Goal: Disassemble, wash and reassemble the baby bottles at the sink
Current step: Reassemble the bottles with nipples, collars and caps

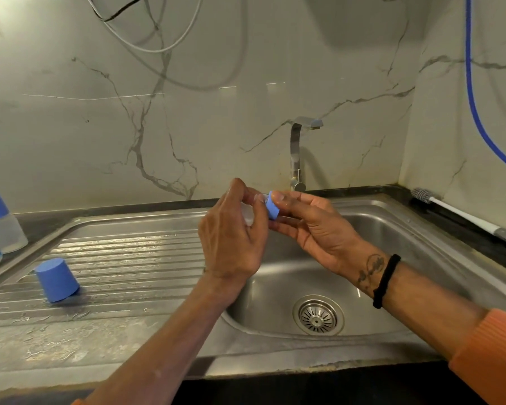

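Above the sink [421,238] basin, your left hand [234,241] wraps the clear bottle [250,213]; your right hand [313,226] pinches its blue collar [271,206]. Light, stiff, probably slippery: grip firmly.

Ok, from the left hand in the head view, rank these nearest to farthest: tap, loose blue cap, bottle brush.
From the left hand:
1. Tap, just behind, right.
2. Loose blue cap, on the drainboard, left.
3. Bottle brush, far right counter.

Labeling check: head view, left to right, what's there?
capped bottle → loose blue cap on the drainboard → left hand → blue collar → right hand → bottle brush
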A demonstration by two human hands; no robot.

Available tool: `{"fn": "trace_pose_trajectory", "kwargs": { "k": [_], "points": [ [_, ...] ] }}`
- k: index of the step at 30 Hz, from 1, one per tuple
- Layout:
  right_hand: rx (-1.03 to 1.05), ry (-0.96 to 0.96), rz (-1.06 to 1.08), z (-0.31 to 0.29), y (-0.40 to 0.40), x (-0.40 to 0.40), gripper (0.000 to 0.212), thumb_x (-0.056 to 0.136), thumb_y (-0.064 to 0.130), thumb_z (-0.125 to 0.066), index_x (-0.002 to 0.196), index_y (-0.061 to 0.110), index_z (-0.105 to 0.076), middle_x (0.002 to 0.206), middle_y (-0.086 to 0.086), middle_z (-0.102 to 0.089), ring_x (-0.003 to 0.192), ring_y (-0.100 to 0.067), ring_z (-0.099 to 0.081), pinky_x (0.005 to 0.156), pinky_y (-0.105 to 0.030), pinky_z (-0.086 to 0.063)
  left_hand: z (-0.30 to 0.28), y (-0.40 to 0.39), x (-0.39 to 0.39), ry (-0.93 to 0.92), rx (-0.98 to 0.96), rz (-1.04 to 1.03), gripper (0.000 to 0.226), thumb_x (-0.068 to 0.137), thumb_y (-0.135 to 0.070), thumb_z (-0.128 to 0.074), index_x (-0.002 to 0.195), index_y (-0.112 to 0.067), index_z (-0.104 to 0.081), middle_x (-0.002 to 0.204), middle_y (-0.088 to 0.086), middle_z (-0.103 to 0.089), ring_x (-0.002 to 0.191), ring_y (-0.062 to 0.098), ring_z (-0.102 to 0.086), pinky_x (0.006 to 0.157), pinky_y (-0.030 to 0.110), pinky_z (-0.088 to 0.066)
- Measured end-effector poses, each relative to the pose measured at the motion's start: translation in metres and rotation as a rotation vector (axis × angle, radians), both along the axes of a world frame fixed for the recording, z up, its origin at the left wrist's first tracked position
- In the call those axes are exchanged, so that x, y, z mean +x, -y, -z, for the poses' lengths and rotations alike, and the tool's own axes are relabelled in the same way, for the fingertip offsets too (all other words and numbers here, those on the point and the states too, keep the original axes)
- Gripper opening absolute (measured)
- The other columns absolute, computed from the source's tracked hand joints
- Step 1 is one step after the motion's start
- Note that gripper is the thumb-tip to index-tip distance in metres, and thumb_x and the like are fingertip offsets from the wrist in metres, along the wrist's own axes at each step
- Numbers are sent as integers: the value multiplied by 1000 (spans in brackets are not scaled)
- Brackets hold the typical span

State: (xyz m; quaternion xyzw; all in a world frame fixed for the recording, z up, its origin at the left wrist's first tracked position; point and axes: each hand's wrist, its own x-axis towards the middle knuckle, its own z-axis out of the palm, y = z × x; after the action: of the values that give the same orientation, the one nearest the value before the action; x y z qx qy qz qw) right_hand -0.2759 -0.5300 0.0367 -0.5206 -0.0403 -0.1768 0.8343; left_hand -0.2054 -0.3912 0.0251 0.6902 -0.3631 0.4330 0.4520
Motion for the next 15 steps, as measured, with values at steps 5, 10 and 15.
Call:
{"fn": "trace_pose_trajectory", "kwargs": {
  "k": [5,10,15],
  "points": [
    [-12,-13,-53,-1,5,0,53,87,16,-74,131,-10,-60,123,-21,-72,109,-30,-73,87,-34,-62,-3,1,1,-212,-79,182,20,99,-31,-66,89,-17,-57,82,-18,-69,67,13,-65,57,36,-51],
    [-24,-40,-124,0,17,-4,48,92,12,-68,133,-10,-59,128,-25,-68,117,-37,-69,88,-36,-62,-5,-3,8,-446,-123,422,22,95,-26,-74,82,-12,-63,81,-2,-70,78,25,-64,64,35,-51],
    [-29,-75,-83,8,19,-2,53,91,25,-75,132,-5,-61,126,-26,-70,117,-39,-69,91,-37,-61,-5,-6,14,-610,-44,489,20,92,-35,-76,89,-16,-70,86,-6,-73,85,11,-69,73,23,-53]
  ]
}}
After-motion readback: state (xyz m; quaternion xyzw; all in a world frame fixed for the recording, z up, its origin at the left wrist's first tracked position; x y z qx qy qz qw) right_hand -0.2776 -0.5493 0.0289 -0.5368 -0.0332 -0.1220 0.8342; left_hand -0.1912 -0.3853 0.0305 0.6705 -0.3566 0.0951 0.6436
